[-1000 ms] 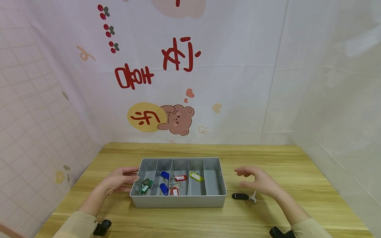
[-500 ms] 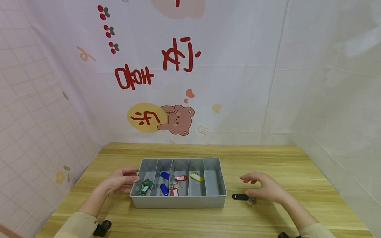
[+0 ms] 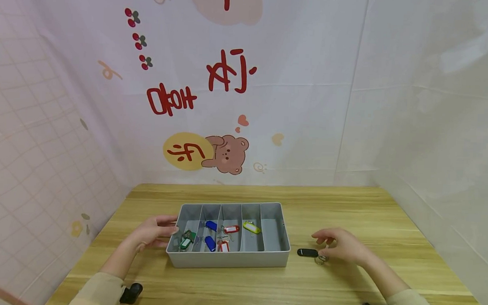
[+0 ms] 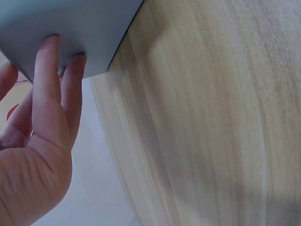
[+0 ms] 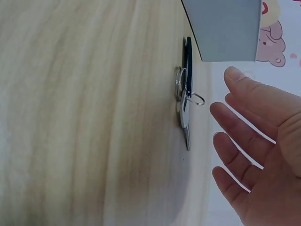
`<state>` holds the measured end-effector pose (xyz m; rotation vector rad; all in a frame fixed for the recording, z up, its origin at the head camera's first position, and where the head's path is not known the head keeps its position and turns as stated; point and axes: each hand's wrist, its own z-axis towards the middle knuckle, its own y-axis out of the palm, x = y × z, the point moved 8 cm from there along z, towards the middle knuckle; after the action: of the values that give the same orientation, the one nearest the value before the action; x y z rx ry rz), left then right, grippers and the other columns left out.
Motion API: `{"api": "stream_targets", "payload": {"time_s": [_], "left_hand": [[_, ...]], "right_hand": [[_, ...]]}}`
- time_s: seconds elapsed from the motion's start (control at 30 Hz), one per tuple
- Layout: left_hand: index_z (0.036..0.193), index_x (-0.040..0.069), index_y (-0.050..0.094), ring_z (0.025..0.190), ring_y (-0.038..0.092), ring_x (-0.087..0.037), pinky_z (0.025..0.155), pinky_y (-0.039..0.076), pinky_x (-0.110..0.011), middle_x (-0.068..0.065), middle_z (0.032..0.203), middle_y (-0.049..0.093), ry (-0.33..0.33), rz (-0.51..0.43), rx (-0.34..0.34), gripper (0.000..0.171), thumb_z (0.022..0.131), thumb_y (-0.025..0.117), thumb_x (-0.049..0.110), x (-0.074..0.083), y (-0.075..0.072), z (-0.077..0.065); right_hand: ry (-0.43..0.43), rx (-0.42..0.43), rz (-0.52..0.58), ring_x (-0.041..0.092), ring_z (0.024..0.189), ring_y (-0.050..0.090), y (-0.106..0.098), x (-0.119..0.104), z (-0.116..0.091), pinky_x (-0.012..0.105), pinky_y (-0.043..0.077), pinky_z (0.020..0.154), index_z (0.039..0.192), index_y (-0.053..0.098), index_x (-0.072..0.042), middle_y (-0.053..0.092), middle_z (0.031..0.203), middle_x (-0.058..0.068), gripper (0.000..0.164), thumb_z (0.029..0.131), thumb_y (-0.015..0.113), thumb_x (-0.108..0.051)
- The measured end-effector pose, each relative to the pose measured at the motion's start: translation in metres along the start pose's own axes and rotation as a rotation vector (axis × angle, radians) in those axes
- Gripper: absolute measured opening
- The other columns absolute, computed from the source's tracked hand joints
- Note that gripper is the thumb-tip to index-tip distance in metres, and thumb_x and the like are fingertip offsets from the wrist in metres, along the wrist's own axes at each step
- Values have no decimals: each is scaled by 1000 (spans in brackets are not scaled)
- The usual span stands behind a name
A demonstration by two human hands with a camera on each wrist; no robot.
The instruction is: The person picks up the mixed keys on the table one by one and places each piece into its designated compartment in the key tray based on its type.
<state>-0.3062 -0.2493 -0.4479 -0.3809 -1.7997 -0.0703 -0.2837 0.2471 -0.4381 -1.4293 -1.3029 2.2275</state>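
Observation:
A grey tray [image 3: 228, 260] with five compartments stands on the table. My left hand [image 3: 154, 230] touches its left outer wall; in the left wrist view the fingertips [image 4: 75, 61] press flat against that wall. Right of the tray lies a black key tag [image 3: 307, 252] with a ring and a silver key [image 5: 185, 110]. My right hand [image 3: 343, 246] hovers just right of and over the key, partly hiding it in the head view. Its fingers are loosely bent and apart. The right wrist view shows nothing between thumb and fingers, with the key beyond the fingertips.
Inside the tray are green key tags [image 3: 186, 243], blue tags [image 3: 210, 243], red tags [image 3: 231, 229] and a yellow tag [image 3: 251, 227], by compartment. The rightmost compartment [image 3: 274, 234] shows bare grey. A printed cloth [image 3: 303, 82] hangs behind the wooden table [image 3: 239, 291].
My right hand has moved right and lower, toward the person, and now covers part of the key. The ring shows differently below the fingers. My left hand and the tray stay still.

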Motion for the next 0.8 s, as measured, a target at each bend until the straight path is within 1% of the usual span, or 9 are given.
{"api": "stream_targets", "payload": {"time_s": [0.13, 0.3, 0.43, 0.63, 0.8], "left_hand": [[148, -14, 30, 99, 65, -24, 81, 58, -45, -36, 136, 44, 1, 7, 0, 69, 94, 67, 8, 0, 0, 0], [148, -14, 29, 99, 65, -25, 81, 58, -45, -36, 137, 44, 5, 9, -11, 70, 94, 67, 9, 0, 0, 0], [149, -14, 28, 100, 65, -25, 81, 58, -46, -37, 138, 42, 6, 11, -15, 70, 95, 67, 9, 0, 0, 0], [149, -13, 29, 101, 65, -24, 81, 58, -45, -37, 139, 42, -2, 5, -1, 69, 95, 67, 8, -1, 0, 0], [149, -13, 28, 100, 65, -24, 80, 58, -45, -37, 138, 43, -2, 0, -9, 70, 95, 66, 8, 0, 0, 0]], "right_hand": [[7, -18, 13, 20, 85, 60, 3, 1, -2, 31, 53, 73, 117, 67, 7, 68, 95, 2, 41, 84, 80, -12], [41, -50, 50, 13, 83, 61, 8, 7, -3, 28, 54, 72, 115, 67, 7, 69, 95, 5, 37, 84, 78, -11], [55, -54, 57, 10, 83, 61, 10, 9, -5, 25, 54, 70, 111, 68, 6, 70, 96, 7, 33, 84, 78, -11], [101, -46, 51, 5, 80, 58, 11, 14, -5, 24, 51, 68, 104, 72, -1, 69, 93, 1, 24, 84, 78, -13], [131, -40, 63, 3, 75, 55, 13, 16, -6, 23, 49, 64, 99, 73, -4, 67, 86, -4, 16, 86, 77, -11]]}}
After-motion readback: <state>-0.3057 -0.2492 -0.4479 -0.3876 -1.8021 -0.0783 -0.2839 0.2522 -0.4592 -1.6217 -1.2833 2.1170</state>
